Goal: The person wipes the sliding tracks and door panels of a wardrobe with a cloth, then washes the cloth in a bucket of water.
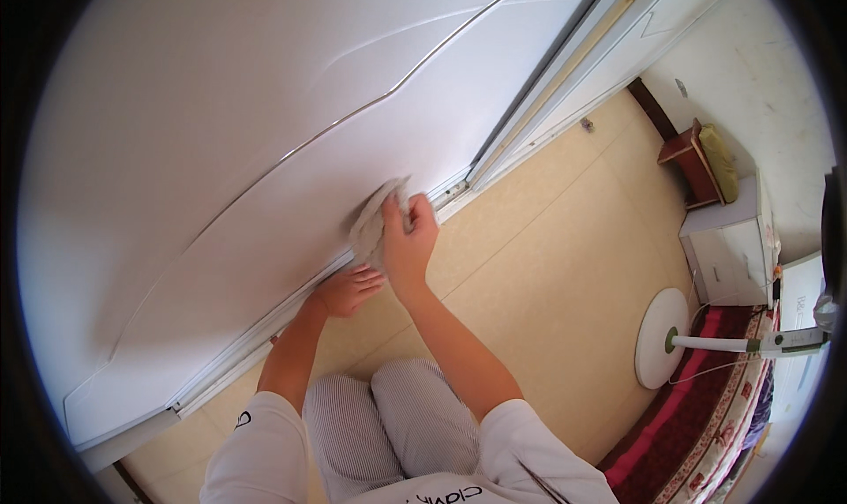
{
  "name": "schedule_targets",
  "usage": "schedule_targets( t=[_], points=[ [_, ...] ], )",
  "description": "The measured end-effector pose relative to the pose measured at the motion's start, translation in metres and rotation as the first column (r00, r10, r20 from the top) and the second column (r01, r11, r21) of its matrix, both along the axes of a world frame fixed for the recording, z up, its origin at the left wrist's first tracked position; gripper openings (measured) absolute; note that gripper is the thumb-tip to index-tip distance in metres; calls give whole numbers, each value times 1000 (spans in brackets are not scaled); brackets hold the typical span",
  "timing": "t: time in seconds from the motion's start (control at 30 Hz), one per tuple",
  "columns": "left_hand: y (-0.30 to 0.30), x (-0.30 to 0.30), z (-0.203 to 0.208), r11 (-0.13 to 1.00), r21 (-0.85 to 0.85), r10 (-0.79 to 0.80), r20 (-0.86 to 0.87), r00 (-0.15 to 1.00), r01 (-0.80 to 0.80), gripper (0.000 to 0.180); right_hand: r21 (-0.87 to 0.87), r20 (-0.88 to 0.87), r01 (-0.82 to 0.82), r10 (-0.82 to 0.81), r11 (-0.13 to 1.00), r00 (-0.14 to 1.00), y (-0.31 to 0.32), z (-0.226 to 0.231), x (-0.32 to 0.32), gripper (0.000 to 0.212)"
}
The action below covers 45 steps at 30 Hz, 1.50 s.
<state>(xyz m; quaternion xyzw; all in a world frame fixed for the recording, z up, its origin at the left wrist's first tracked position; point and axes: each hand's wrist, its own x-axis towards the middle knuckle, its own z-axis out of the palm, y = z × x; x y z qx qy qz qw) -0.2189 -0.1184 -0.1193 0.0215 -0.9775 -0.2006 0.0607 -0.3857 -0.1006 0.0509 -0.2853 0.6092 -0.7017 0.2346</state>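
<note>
The grey cloth (369, 230) is at the lower part of a large white door panel (221, 107), close above the bottom track (457, 202). The right hand (415, 244) has the cloth gathered in curled fingers, with the thumb side toward the panel; the bunching probably gives a firm grip and a thicker pad between hand and surface. The cloth's free portion hangs toward the left hand and appears to lie against the panel, though firm contact is not confirmed.

The left hand (350, 292) is extended palm down, fingers nearly straight and close together, just below the cloth near the panel's foot. No object is seen in its grasp. Its low position suggests support for the leaning body; whether the fingertips touch the cloth or the track is unclear.

Striped trousers (423, 416) show both knees bent and side by side, a posture that likely brings the hands down to the panel's low edge.

Well apart, to the right across the beige tiled floor (547, 230), stand a pedestal fan (660, 338), its broad round base presumably for stability, and a white cabinet (728, 248). A red patterned bed cover (719, 389) lies beside the fan.
</note>
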Motion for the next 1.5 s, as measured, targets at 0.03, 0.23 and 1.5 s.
schedule_targets(
  t=[0.03, 0.23, 1.5],
  points=[
    [2, 2, -4, 995, 84, 37, 90, 995, -45, 41, 44, -67, -36, 39, 998, 997, 2, -1, 5, 31],
    [-1, -1, -4, 999, -54, 2, -27, 1000, -3, 38, -56, 316, -45, 61, 997, 947, -9, 22, -26, 23],
    [5, 7, 0, 974, 75, 212, 21, 977, -213, 37, 14, 497, -355, 301, 935, 814, 12, -15, 7, 15]
  ],
)
